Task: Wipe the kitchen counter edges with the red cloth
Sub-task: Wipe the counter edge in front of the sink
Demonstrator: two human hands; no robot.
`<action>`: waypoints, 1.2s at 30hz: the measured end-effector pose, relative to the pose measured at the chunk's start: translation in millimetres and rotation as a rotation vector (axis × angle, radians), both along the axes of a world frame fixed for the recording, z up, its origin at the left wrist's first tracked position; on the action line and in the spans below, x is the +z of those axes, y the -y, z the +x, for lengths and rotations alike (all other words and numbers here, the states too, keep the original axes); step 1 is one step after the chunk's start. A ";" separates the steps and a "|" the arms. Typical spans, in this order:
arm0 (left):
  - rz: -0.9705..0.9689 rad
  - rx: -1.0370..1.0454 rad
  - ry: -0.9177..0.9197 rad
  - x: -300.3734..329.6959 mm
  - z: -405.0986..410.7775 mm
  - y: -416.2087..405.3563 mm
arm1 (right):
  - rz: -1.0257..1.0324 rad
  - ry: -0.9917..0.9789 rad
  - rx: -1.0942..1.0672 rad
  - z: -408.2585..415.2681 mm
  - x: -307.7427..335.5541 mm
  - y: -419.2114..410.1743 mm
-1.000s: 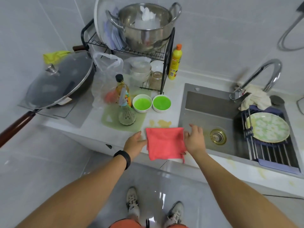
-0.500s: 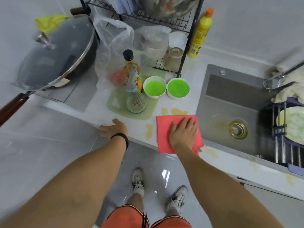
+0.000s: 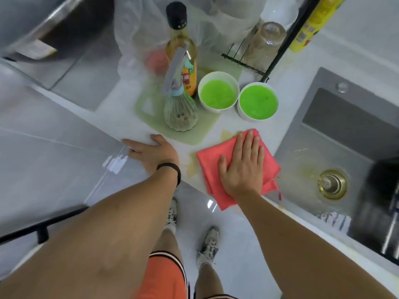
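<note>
On the tabletop (image 3: 121, 117) near edge, right hand (image 3: 241, 167) presses flat, fingers straight, on red cloth (image 3: 210, 160) beside sink (image 3: 336, 152); left hand (image 3: 151, 151) rests on edge, fingers relaxed. Two green-filled bowls (image 3: 218, 93) farther back.

home kitchen, steel sink (image 3: 336, 134) set in pale counter (image 3: 121, 124), two bowls of green liquid (image 3: 237, 98) just left of sink, oil bottle (image 3: 181, 50) and dish rack (image 3: 274, 50) beyond them
</note>
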State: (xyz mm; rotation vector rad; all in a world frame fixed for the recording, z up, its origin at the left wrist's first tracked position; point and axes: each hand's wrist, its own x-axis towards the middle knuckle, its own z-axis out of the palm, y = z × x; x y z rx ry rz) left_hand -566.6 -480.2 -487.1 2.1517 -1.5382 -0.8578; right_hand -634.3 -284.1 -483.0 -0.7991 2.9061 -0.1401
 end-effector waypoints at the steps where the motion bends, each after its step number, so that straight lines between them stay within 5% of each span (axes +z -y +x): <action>1: -0.006 0.003 0.004 -2.7 0.2 0.6 | -0.001 -0.007 0.032 -2.9 -0.5 0.2; 11: -0.025 -0.028 0.039 -9.5 1.6 1.0 | 0.028 0.011 0.516 -25.8 -0.2 4.1; 36: 0.009 -0.032 -0.033 -7.2 4.4 -1.7 | 0.075 0.046 1.026 -60.3 0.2 0.9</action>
